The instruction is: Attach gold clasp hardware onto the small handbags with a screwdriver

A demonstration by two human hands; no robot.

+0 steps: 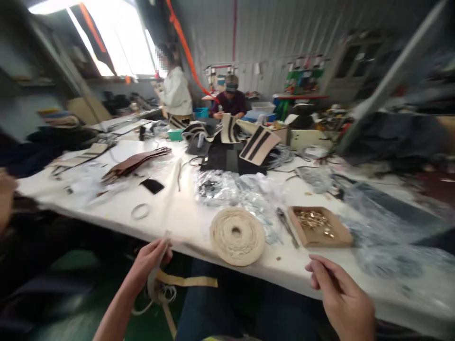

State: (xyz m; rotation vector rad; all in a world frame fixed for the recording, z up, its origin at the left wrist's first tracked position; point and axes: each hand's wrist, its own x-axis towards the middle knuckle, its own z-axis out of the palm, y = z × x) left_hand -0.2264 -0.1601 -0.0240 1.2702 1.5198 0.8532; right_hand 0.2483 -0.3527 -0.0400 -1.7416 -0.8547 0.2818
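My left hand (153, 258) is closed in a pinch at the table's front edge, on a pale strip (152, 283) that hangs below the fingers. My right hand (343, 296) has its thumb and fingertips together near the edge on the right; what they hold, if anything, cannot be made out. Between my hands a cream roll of webbing (249, 237) lies flat, slightly over the edge. Nearest my right hand are a cardboard box (334, 240) with small gold-coloured metal pieces (313, 221) and a slim dark-handled tool (287, 227).
Clear plastic bags (227, 187) cover the table's middle and right (391, 246). A pale ring (140, 211), a black piece (152, 185) and brown strips (133, 164) lie left. Striped pieces (259, 144) stand behind. Two people (229, 102) are across the table; another person's hand (5, 194) shows left.
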